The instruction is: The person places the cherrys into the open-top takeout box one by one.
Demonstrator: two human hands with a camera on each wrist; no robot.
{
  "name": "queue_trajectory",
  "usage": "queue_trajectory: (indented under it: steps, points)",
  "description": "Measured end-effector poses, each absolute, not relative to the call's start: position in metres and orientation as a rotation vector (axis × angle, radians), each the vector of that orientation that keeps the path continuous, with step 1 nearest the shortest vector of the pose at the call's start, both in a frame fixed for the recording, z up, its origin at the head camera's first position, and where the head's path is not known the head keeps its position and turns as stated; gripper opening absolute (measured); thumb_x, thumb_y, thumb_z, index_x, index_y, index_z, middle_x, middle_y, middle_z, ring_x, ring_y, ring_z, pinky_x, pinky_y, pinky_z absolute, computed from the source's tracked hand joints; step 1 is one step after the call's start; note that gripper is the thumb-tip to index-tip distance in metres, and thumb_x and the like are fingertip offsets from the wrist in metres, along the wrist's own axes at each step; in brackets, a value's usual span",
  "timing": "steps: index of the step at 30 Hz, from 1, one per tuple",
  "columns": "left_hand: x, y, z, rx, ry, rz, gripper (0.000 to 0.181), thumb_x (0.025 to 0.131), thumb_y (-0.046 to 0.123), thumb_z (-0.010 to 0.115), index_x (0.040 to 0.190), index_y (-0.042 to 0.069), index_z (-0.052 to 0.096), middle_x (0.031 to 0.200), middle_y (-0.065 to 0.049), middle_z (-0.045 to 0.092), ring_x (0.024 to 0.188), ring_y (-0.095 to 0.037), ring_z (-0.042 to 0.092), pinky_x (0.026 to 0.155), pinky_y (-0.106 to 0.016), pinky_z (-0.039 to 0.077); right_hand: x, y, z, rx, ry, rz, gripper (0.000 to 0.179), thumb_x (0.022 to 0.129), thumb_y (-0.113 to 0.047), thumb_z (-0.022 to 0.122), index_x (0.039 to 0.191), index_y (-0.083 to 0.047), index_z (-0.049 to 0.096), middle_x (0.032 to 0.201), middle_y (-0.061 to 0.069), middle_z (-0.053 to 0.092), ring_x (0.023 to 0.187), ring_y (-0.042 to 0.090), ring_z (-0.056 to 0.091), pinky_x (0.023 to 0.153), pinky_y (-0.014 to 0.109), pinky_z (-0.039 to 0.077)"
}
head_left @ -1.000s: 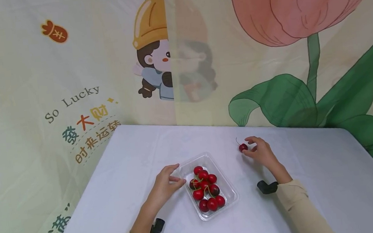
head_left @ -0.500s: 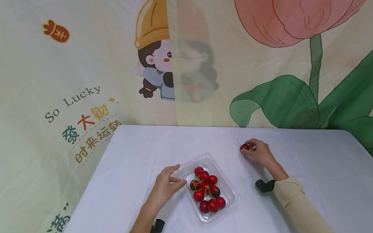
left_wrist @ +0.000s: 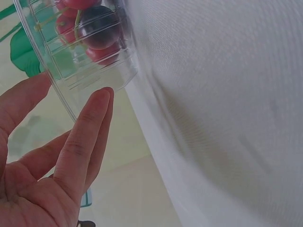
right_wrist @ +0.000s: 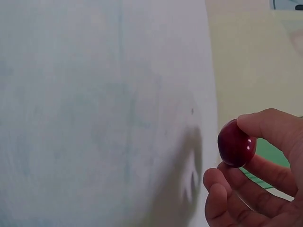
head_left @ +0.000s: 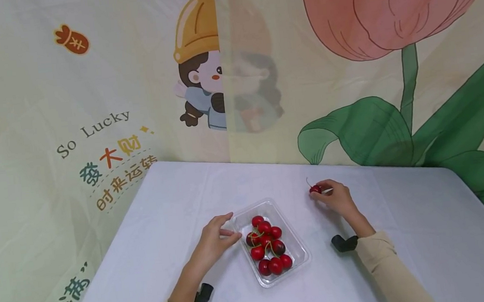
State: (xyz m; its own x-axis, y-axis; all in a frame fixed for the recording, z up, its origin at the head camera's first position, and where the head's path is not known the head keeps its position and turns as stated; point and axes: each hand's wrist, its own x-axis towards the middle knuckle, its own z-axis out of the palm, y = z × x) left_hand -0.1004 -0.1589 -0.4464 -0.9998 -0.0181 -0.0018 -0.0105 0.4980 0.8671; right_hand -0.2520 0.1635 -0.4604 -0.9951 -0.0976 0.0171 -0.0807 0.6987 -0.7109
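Observation:
A clear plastic box [head_left: 295,248] holding several red cherries [head_left: 265,239] with green stems stands on the white table. My left hand [head_left: 214,236] is at the box's left side. In the left wrist view, its fairly straight fingers [left_wrist: 85,137] lie against or just beside the clear wall, and the thumb is near the rim. To the right of the box and farther back, my right hand [head_left: 337,199] pinches a single dark red cherry [right_wrist: 236,143] between thumb and fingertips. That cherry's thin stem points up in the head view.
The white-covered table [head_left: 193,189] reaches back to a printed cloth backdrop [head_left: 267,139] with cartoon figures, lettering and a large pink flower. Each wrist carries a small black camera mount [head_left: 344,242], with beige sleeves behind.
The fingers of my right hand have come together on the single cherry, which sits almost where it was. The left hand and the box have stayed in place.

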Motion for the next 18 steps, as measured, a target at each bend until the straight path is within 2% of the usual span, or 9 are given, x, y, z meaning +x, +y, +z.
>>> queue_trajectory:
  steps: [6, 18]
  points:
    - [-0.100, -0.159, -0.446, 0.017, -2.716, -1.572, 0.059, 0.084, 0.012, 0.076, 0.136, -0.003, 0.052, 0.133, -0.024, 0.052, 0.095, -0.027, 0.067, 0.071, -0.031, 0.060, -0.237, 0.150, -0.444, -0.312, 2.885, -1.245, 0.042, 0.089, -0.017, 0.072, 0.122, 0.005, 0.060, 0.113, 0.025, 0.064, 0.092, 0.031, 0.060, 0.067, 0.027, 0.052]
    - [-0.101, -0.158, -0.447, 0.019, -2.730, -1.548, 0.059, 0.085, 0.010, 0.075, 0.137, -0.003, 0.051, 0.134, -0.024, 0.051, 0.095, -0.028, 0.067, 0.072, -0.031, 0.060, -0.208, 0.116, -0.408, -0.695, 2.896, -1.256, 0.037, 0.084, -0.014, 0.077, 0.116, 0.001, 0.065, 0.106, 0.018, 0.069, 0.082, 0.026, 0.063, 0.068, 0.031, 0.057]
